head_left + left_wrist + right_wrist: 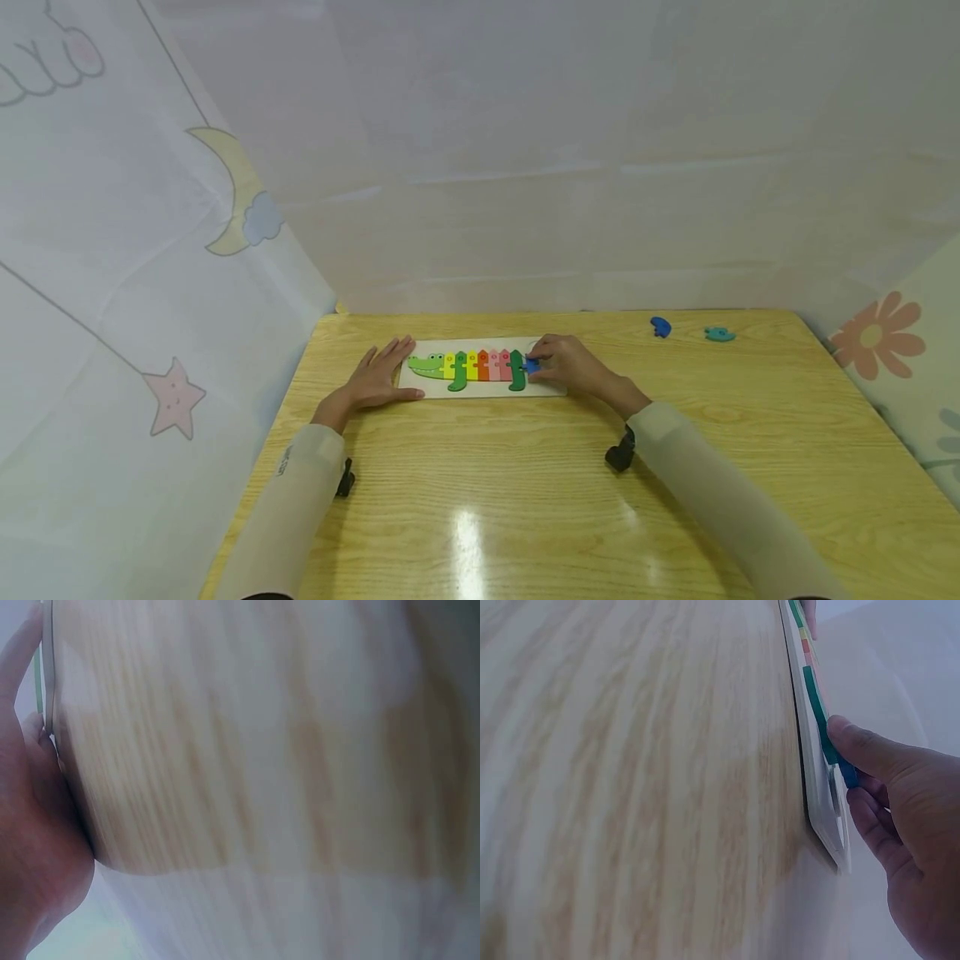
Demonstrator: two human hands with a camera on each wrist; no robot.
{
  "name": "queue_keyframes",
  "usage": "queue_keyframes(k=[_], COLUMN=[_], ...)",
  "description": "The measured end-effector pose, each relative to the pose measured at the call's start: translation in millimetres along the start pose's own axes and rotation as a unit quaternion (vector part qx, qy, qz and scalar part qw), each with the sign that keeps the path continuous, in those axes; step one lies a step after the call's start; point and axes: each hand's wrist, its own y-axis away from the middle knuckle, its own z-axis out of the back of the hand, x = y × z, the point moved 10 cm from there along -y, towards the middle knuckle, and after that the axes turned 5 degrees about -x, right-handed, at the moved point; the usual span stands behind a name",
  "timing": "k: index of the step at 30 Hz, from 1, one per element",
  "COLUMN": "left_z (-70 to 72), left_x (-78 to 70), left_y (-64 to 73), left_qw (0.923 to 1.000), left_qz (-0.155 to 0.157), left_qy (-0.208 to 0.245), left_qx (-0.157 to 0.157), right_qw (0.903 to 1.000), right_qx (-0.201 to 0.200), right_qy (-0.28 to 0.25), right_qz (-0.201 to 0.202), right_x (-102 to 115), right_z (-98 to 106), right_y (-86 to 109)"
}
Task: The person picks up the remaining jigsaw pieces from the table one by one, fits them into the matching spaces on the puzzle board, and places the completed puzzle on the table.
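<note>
A white puzzle board (480, 395) lies flat on the table, bearing a crocodile of coloured pieces: a green head (427, 365), then yellow, green, orange, pink and dark green sections. At the board's left end rests my left hand (377, 379), its fingers spread and straight along the edge. Toward the board's right end, my right hand (573, 365) pinches a blue puzzle piece (533, 366) beside the dark green leg piece (517, 371). The right wrist view shows this blue piece (847, 772) between thumb and fingers, tilted against the board. In the left wrist view only part of the left hand (37, 817) appears.
On the wooden table (480, 475), a dark blue piece (661, 327) and a teal piece (720, 334) lie to the right, near the back edge. Pale printed cloth walls (525, 233) stand behind the table and at both sides.
</note>
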Motion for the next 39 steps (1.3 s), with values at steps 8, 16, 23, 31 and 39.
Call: queue_keyframes(k=[8, 16, 23, 31, 39], left_z=[0.7, -4.0, -4.9, -2.2, -5.6], left_x=[-2.1, 3.9, 5.4, 2.6, 8.3], left_y=[0.1, -2.7, -3.3, -2.5, -4.4], left_qw=[1.0, 0.9998, 0.9996, 0.9997, 0.9998], left_qz=[-0.002, -0.009, -0.014, -0.009, -0.006], left_qy=[0.0, 0.014, 0.021, 0.02, 0.012], left_qx=[-0.001, -0.007, -0.014, -0.015, -0.014], right_qw=[1.0, 0.9999, 0.9999, 0.9998, 0.9998], right_qx=[0.004, 0.009, 0.012, 0.02, 0.015], right_qy=[0.005, -0.005, 0.001, 0.003, 0.004], right_qz=[0.001, 0.002, 0.006, 0.002, 0.008], right_x=[1.7, 4.3, 4.1, 3.9, 7.0], right_z=[-2.3, -4.6, -5.7, -6.6, 0.0], right_y=[-1.5, -1.1, -0.7, 0.6, 2.6])
